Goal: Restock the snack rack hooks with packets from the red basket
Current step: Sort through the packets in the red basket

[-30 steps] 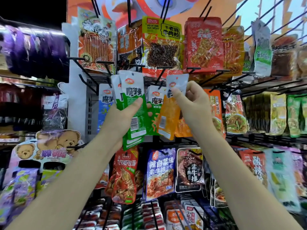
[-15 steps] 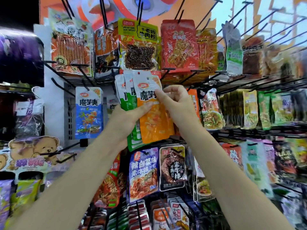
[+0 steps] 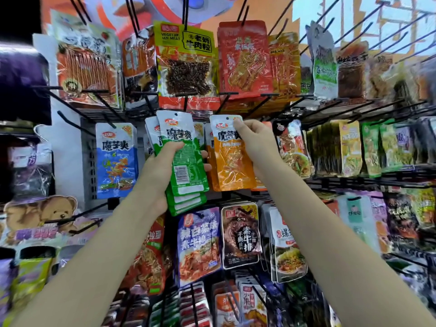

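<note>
Restocking looks partway done: the right hand pinches the top of an orange packet at its hook in the rack's middle row, while the left hand grips a stack of green packets not yet hung.

Teddy bear display card lower left; purple packages upper left.

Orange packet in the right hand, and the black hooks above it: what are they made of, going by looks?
Orange snack packet: seemingly thin glossy plastic film; it shows crinkles, bright glare streaks and a punched hang hole at its white top. The right hand pinches that top. Black rack hooks: probably coated or painted metal wire; thin, straight, rigid rods with a dull finish, though the coating can't be confirmed.
</note>
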